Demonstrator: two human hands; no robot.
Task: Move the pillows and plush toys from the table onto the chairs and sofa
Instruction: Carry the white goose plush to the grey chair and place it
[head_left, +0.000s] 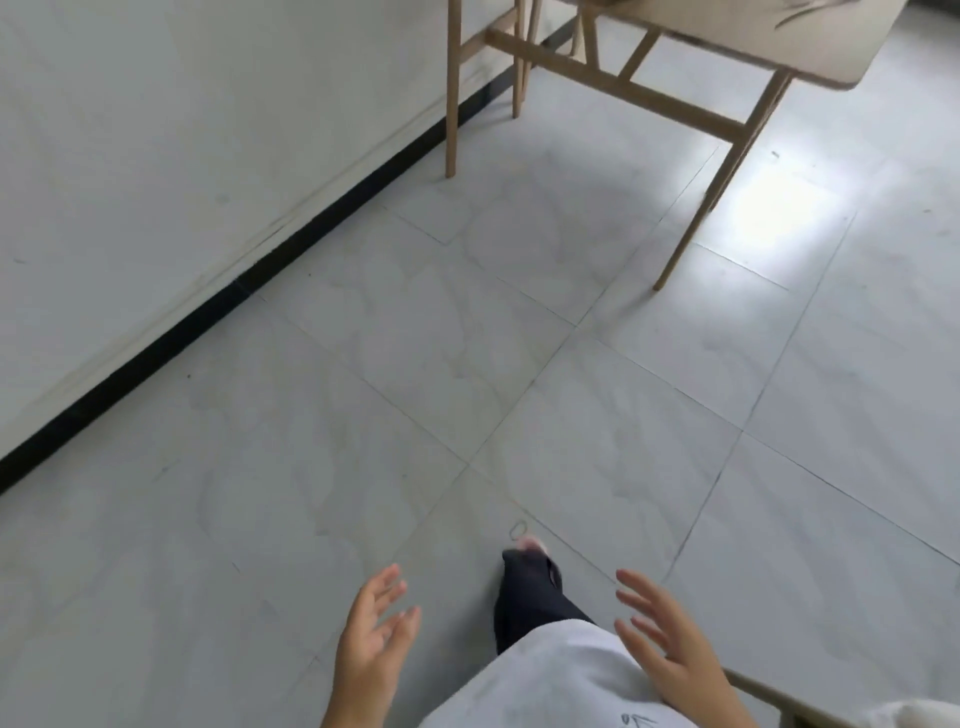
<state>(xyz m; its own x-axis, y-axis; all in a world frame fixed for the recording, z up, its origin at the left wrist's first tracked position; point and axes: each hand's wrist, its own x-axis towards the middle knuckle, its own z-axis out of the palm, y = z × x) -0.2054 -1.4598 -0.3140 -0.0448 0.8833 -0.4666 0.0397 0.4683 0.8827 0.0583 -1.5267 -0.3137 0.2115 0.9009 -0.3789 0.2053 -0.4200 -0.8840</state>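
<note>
Both hands hover empty over the pale grey tiled floor, left hand and right hand with fingers spread and relaxed. A light wooden table stands ahead at upper right; no pillows or plush toys are clearly visible.

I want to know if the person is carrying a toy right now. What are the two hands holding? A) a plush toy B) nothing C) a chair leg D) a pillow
B: the left hand and the right hand both hang over the tiled floor with fingers spread and loose, nothing in either.
</note>
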